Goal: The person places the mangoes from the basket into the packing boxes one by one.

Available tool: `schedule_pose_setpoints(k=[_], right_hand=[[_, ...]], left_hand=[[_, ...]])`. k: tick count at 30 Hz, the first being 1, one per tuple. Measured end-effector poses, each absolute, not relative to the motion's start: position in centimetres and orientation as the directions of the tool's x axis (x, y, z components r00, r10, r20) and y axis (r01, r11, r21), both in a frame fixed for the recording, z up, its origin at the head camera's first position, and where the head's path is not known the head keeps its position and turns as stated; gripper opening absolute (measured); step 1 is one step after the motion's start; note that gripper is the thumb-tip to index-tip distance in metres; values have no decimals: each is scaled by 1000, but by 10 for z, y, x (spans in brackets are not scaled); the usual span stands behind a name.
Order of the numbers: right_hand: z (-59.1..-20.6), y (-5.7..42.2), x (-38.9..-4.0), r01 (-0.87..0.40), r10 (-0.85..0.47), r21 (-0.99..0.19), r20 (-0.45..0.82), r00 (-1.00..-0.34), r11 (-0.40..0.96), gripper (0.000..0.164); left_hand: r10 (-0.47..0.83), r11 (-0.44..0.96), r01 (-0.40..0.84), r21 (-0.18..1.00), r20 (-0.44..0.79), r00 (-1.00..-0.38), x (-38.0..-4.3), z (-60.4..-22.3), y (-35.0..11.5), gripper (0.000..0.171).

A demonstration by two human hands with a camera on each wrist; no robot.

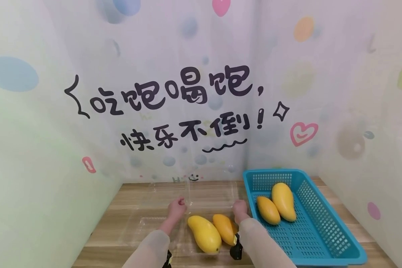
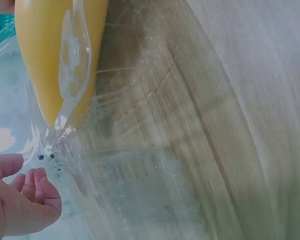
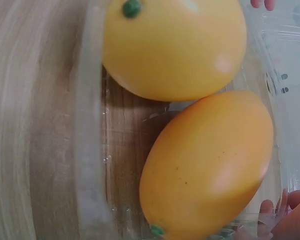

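Note:
Two mangoes lie in a clear plastic clamshell box in front of me, a large yellow mango and a smaller orange mango. The box's clear lid is folded back behind them. My left hand is beside the box's far left corner. In the left wrist view its fingers curl loosely, thumb apart, with nothing visible between them. At the far right corner, my right hand pinches the clear plastic edge; its fingertips show through the plastic in the right wrist view.
On the right stands a blue plastic basket holding a larger mango and a smaller mango. Another clear plastic box lies open on the left. Behind the wooden tabletop hangs a printed curtain.

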State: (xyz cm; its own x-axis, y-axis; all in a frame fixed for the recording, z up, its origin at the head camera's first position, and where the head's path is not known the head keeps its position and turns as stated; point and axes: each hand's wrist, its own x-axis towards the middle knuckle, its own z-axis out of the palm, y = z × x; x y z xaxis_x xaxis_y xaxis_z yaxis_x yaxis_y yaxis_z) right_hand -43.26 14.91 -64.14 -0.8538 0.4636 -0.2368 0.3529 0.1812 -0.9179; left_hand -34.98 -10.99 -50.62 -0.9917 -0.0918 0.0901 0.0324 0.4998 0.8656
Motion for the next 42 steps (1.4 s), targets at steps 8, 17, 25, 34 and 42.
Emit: schedule_pose_setpoints(k=[8, 17, 25, 34, 42], right_hand=[[-505, 112, -334, 246, 496, -965, -171, -851, 90, 27], [-490, 111, -337, 204, 465, -977, -149, -873, 69, 39], [-457, 112, -335, 81, 362, -996, -87, -928, -32, 47], [-429, 122, -326, 9, 425, -994, -53, -904, -105, 39], [-408, 130, -289, -26, 350, -991, -23, -936, -134, 40]], left_hand=[[-91, 363, -49, 931, -17, -996, -348, -499, -111, 41], [17, 251, -23, 968, -28, -999, -384, -532, -121, 46], [-13, 220, -82, 972, -81, -997, -341, -455, -113, 45], [8, 200, -62, 978, -65, -998, -345, -449, -122, 53], [71, 324, 4, 946, -20, -997, -323, -440, -133, 61]])
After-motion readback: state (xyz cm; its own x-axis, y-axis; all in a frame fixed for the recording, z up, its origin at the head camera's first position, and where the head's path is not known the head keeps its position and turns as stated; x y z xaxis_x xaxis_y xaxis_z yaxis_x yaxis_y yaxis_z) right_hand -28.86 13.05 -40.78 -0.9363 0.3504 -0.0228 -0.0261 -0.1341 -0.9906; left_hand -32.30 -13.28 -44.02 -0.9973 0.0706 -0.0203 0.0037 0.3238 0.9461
